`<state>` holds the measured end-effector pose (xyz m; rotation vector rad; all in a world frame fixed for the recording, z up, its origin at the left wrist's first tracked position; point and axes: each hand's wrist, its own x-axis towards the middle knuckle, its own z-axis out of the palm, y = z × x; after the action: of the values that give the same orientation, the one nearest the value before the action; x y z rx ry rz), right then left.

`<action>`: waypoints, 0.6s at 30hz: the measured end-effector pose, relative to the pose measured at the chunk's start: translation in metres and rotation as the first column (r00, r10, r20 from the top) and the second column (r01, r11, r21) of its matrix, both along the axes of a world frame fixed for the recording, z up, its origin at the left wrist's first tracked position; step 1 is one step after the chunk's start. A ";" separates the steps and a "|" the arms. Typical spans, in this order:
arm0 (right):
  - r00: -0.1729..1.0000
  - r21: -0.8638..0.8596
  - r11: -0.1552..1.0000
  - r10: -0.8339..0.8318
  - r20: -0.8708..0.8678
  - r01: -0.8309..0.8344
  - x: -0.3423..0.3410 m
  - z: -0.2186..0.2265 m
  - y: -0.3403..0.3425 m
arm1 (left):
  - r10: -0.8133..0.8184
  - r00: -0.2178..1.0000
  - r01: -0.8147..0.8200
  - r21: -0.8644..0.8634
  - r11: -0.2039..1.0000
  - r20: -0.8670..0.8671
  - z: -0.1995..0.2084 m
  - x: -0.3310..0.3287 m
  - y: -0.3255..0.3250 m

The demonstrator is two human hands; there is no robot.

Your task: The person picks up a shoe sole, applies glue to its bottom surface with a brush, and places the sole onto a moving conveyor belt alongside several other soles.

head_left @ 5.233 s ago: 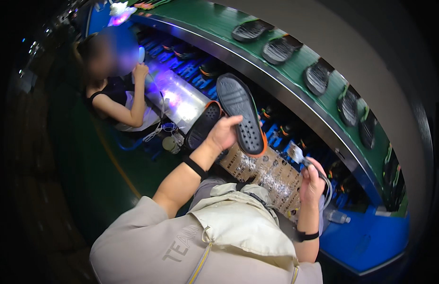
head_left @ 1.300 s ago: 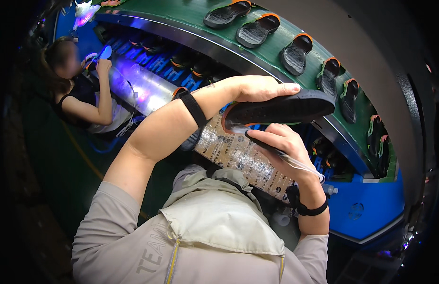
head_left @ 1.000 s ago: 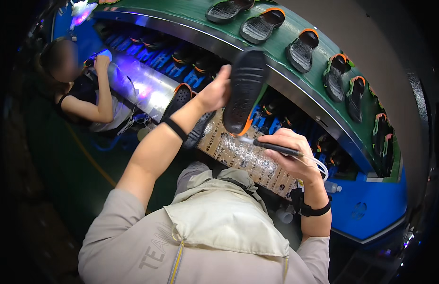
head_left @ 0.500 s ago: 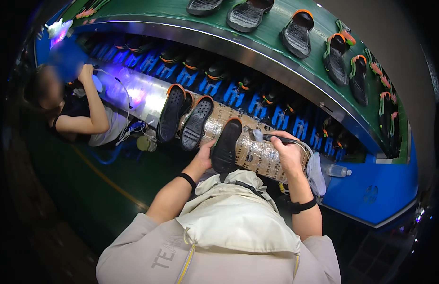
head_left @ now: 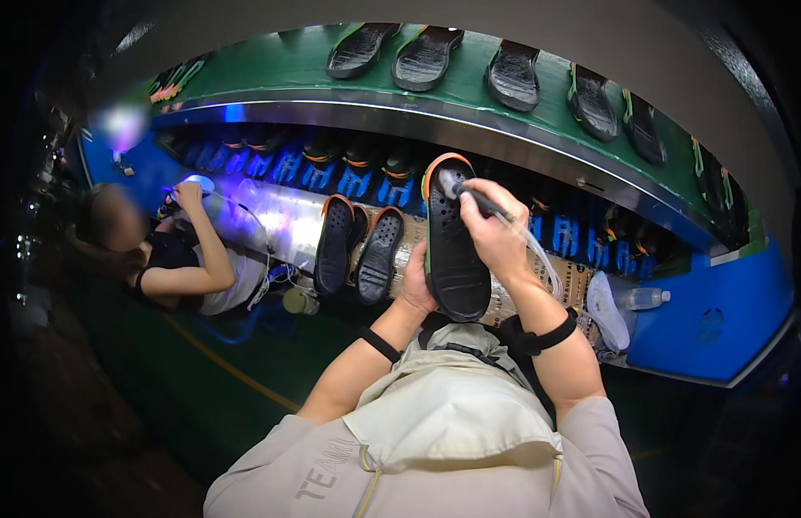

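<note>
My left hand (head_left: 416, 281) is closed on the left edge of a black shoe sole (head_left: 456, 259) with an orange and green rim. The sole is tilted up toward me, its inner face with small holes showing. In my right hand (head_left: 497, 233) is a dark-handled brush (head_left: 480, 201) with a clear tube trailing from it. Its pale bristles touch the sole near the orange-rimmed far end. To the left of my left hand, a second sole (head_left: 381, 255) and a third sole (head_left: 335, 250) lean at the bench edge, with another partly hidden behind the third.
A bench covered in printed cardboard (head_left: 504, 302) runs in front of me. Behind it stand blue holders (head_left: 353, 181) carrying shoe parts. Above, a green conveyor belt (head_left: 465, 73) bears several soles. A clear bottle (head_left: 644, 299) lies at right. A co-worker (head_left: 189, 259) sits at left.
The sole in my left hand has come up and looks larger. My right hand has brought the brush from over the bench onto the sole. The whole view has shifted.
</note>
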<state>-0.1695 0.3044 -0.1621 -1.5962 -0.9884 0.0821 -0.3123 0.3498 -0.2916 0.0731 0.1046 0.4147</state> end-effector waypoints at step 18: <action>0.958 0.138 0.984 0.071 0.279 -0.113 -0.002 0.052 -0.024 | -0.021 1.000 0.023 0.159 0.987 -0.014 0.056 0.002 -0.009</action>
<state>-0.1715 0.2808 -0.1101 -1.4437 -1.2533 -0.1512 -0.3107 0.3408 -0.2359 0.2344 0.0828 0.4000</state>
